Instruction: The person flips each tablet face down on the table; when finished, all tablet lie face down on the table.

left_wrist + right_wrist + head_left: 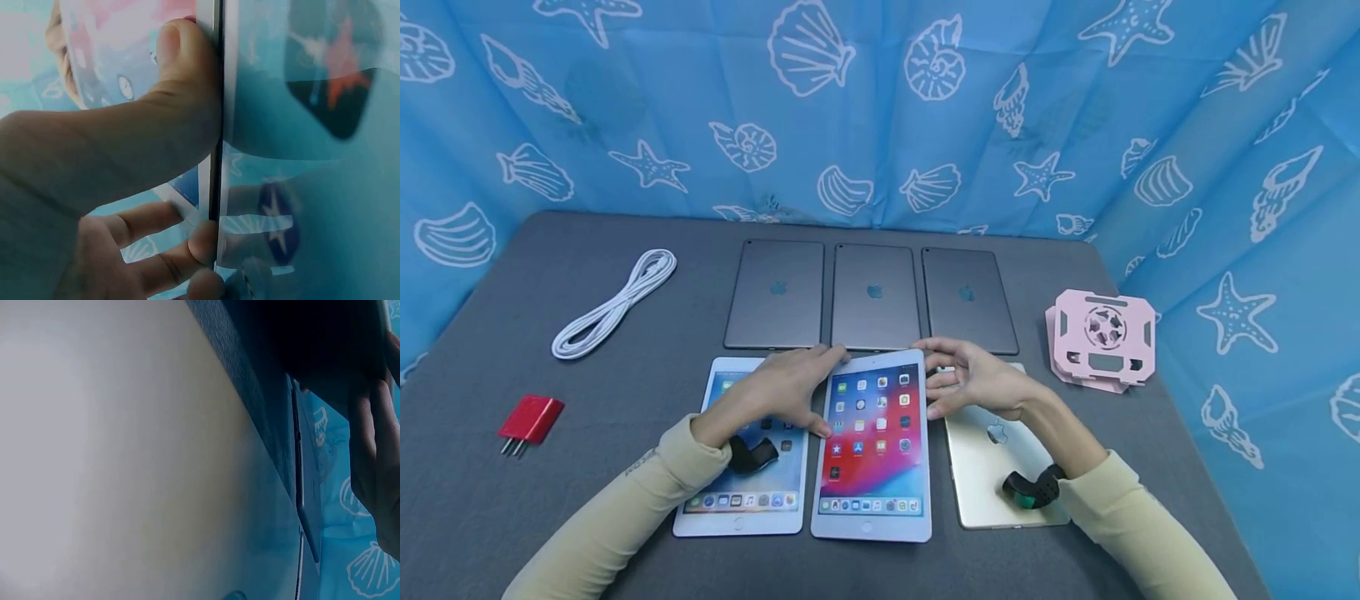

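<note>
Although three grey tablets (874,321) lie in a far row, the near row looks unfinished, since left grip (788,387) and right grip (976,379) hold a white tablet (874,467) by its edges, tilted, between left tablet (741,483) and gold tablet (985,475).

I hold the middle tablet (874,471) between my left hand (790,387) and right hand (981,383); left tablet (737,483) and right tablet (973,467) flank it. Behind: three-tablet row (875,312). Far left: cable (613,310), with charger (532,419) nearer me. Right of the row: stand (1103,337). Curtain (880,117) behind all.
</note>
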Demonstrator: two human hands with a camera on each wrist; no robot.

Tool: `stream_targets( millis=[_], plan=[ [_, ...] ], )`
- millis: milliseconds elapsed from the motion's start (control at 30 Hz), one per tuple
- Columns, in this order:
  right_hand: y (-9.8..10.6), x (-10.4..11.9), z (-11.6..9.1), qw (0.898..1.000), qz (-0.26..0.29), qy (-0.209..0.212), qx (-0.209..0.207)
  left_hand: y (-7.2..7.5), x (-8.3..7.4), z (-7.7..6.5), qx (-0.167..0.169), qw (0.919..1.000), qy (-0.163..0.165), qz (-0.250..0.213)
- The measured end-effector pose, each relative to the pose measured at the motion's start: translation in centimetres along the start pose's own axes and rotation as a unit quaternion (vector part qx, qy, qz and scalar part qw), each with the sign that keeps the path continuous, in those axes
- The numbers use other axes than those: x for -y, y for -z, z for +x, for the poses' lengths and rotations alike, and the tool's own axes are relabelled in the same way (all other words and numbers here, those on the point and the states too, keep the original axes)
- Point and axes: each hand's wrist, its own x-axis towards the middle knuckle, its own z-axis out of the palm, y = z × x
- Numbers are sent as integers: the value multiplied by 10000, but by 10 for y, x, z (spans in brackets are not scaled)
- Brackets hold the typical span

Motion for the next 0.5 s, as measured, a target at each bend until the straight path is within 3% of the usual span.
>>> stream_targets(
  millis=[167, 500],
  plan=[
    [-5, 0, -1, 9988, 467, 132, 47, 2, -1, -1, -18, 9999, -115, -69],
    [-8, -2, -1, 9972, 628, 397, 54, 3, -2, -1, -23, 9999, -148, -77]
  ],
)
